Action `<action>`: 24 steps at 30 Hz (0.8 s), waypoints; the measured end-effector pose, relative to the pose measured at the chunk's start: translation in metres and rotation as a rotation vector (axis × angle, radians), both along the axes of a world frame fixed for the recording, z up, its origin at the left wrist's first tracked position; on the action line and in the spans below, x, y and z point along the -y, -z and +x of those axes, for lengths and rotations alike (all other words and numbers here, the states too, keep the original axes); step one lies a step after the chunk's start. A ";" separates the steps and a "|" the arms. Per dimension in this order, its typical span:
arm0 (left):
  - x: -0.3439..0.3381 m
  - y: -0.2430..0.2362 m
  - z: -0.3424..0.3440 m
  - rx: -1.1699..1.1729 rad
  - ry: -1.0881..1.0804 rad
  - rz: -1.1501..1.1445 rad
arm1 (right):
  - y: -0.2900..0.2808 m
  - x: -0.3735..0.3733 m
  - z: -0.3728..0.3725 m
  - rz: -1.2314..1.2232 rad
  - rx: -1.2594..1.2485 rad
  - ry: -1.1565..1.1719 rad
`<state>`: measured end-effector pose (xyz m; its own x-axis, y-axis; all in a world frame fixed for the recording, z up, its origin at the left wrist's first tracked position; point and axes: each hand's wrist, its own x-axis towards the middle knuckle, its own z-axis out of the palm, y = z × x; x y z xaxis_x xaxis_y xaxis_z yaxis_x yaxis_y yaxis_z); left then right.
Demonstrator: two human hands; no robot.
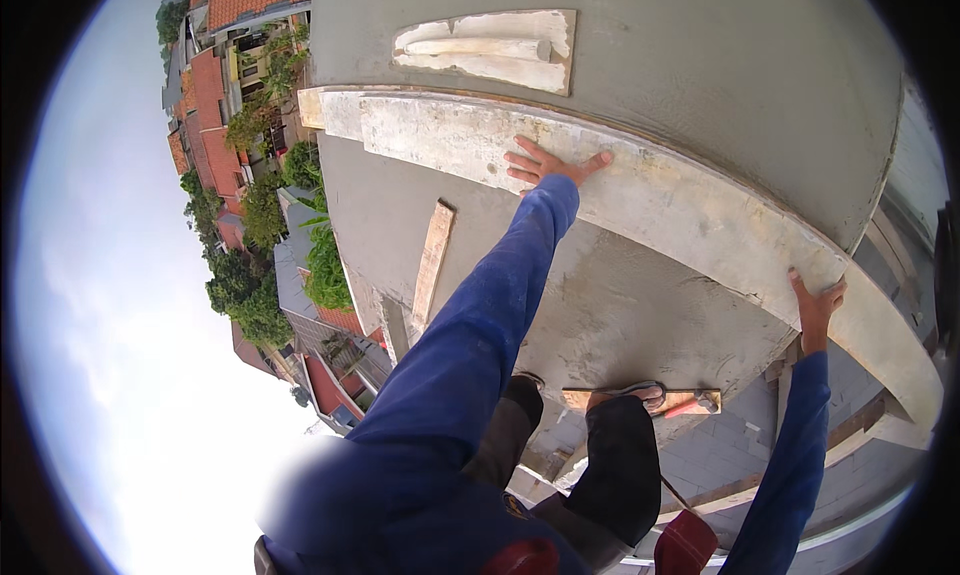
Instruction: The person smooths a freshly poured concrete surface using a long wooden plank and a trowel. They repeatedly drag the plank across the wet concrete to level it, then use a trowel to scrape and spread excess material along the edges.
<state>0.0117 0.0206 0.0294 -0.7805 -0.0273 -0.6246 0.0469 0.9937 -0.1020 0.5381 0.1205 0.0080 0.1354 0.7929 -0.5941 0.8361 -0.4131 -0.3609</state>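
A long, pale wooden plank (pixel 680 210), stained with cement, spans the grey cement surface in front of me. My left hand (pixel 550 165) lies on the plank's middle stretch with its fingers spread wide. Farther right, my right hand (pixel 817 310) grips the plank's near edge, its thumb and fingertips reaching over the top face. Beyond the plank rests a cement-crusted wooden float (pixel 485 52) with its long handle facing up.
A narrow wooden strip (pixel 433 263) lies on the cement (pixel 690 25) left of my arm. My foot stands on a short board (pixel 580 399) beside a red-handled tool (pixel 690 406). Past the left edge are rooftops (pixel 210 90) and trees (pixel 265 210); timber framing (pixel 875 425) is lower right.
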 end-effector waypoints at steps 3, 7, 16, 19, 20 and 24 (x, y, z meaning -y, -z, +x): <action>0.004 -0.002 0.001 0.021 -0.015 0.004 | 0.007 0.004 0.008 -0.025 0.021 -0.007; 0.002 -0.012 0.003 0.036 -0.027 -0.017 | 0.021 0.005 0.022 -0.007 0.060 -0.023; 0.003 -0.022 0.004 0.040 -0.048 0.052 | 0.056 -0.002 0.053 -0.014 0.169 -0.093; 0.002 -0.021 0.003 0.034 -0.034 0.038 | 0.062 -0.001 0.058 0.005 0.166 -0.077; 0.001 -0.020 0.003 0.043 -0.022 0.034 | 0.063 -0.001 0.057 0.018 0.164 -0.095; -0.003 -0.017 0.004 0.049 -0.032 -0.002 | 0.057 0.003 0.052 -0.028 0.170 -0.028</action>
